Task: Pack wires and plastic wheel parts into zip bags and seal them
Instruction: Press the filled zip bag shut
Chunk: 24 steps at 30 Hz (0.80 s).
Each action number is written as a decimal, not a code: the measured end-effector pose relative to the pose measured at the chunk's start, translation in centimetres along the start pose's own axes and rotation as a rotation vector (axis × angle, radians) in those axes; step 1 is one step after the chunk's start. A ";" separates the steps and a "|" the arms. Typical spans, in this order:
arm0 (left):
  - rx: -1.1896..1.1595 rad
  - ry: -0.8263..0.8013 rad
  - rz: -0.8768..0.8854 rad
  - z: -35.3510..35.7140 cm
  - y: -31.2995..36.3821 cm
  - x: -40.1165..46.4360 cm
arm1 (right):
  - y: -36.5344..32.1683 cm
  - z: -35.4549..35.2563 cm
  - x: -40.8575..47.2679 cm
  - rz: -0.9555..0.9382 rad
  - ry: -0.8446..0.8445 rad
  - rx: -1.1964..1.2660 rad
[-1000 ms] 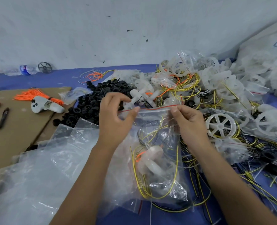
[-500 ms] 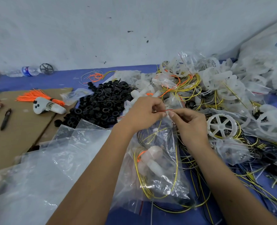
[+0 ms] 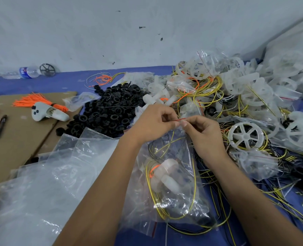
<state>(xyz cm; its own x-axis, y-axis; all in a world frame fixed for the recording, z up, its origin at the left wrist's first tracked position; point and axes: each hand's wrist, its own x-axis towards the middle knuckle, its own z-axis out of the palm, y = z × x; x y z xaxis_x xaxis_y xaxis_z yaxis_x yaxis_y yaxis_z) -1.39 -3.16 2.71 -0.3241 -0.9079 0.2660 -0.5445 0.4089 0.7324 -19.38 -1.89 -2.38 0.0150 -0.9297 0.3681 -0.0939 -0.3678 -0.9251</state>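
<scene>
Both hands pinching the red zip strip [image 3: 182, 119] at the mouth of the zip bag [image 3: 172, 176]: left hand [image 3: 151, 124] and right hand [image 3: 203, 133] curled tight, fingertips nearly touching at the middle of the seal. Bag lying just in front of the black ring pile [image 3: 110, 112], mouth toward the wall, bottom toward the camera, so long axis running away from the viewer. Inside: a white wheel part [image 3: 166, 174] and yellow wires [image 3: 194, 189].

Possible trouble, just guessing: a wire loop riding up into the track and blocking the seal, or trapped air popping it open again. Also easy to snag loose wires [image 3: 216, 205] lying right of the bag.
</scene>
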 end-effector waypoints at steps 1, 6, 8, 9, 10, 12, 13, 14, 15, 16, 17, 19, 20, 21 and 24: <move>0.007 0.007 0.001 0.1 0.0 -0.1 | 0.1 0.1 0.0 -0.011 -0.007 -0.017; 0.008 0.036 -0.008 0.2 -0.2 -0.4 | 0.2 0.3 0.0 -0.043 -0.018 -0.047; 0.001 0.035 -0.012 0.3 -0.3 -0.7 | 0.2 0.3 -0.1 -0.036 -0.003 -0.057; -0.009 0.035 -0.018 0.3 -0.5 -0.9 | 0.3 0.3 -0.1 -0.032 0.007 -0.068; -0.029 0.034 -0.026 0.4 -0.7 -1.0 | 0.4 0.4 -0.1 -0.029 0.013 -0.082; -0.077 0.036 -0.043 0.4 -1.0 -1.1 | 0.4 0.4 -0.1 -0.026 0.005 -0.103; -0.090 0.042 -0.048 0.4 -1.2 -1.2 | 0.4 0.5 -0.1 -0.026 -0.005 -0.106; -0.094 0.047 -0.048 0.4 -1.3 -1.2 | 0.3 0.5 -0.1 -0.024 -0.016 -0.104; -0.096 0.049 -0.046 0.4 -1.4 -1.2 | 0.3 0.6 -0.1 -0.023 -0.026 -0.101; -0.099 0.046 -0.044 0.4 -1.4 -1.2 | 0.3 0.6 -0.1 -0.026 -0.036 -0.102; -0.101 0.039 -0.043 0.4 -1.5 -1.1 | 0.4 0.6 0.0 -0.032 -0.044 -0.106; -0.106 0.020 -0.053 0.4 -1.6 -1.0 | 0.4 0.7 -0.1 -0.040 -0.043 -0.111; -0.112 0.010 -0.064 0.4 -1.7 -1.0 | 0.5 0.7 -0.1 -0.040 -0.033 -0.108; -0.121 0.002 -0.078 0.3 -1.8 -0.9 | 0.5 0.7 -0.1 -0.039 -0.020 -0.108; -0.131 0.005 -0.110 0.3 -2.0 -0.9 | 0.6 0.5 0.0 -0.015 0.008 -0.102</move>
<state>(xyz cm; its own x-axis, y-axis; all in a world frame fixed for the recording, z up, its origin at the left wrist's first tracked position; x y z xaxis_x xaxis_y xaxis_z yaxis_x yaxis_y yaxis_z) -0.18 -3.13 0.82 -0.2641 -0.9471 0.1821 -0.4710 0.2915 0.8326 -18.92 -2.14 -3.02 0.0088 -0.9238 0.3827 -0.1946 -0.3770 -0.9056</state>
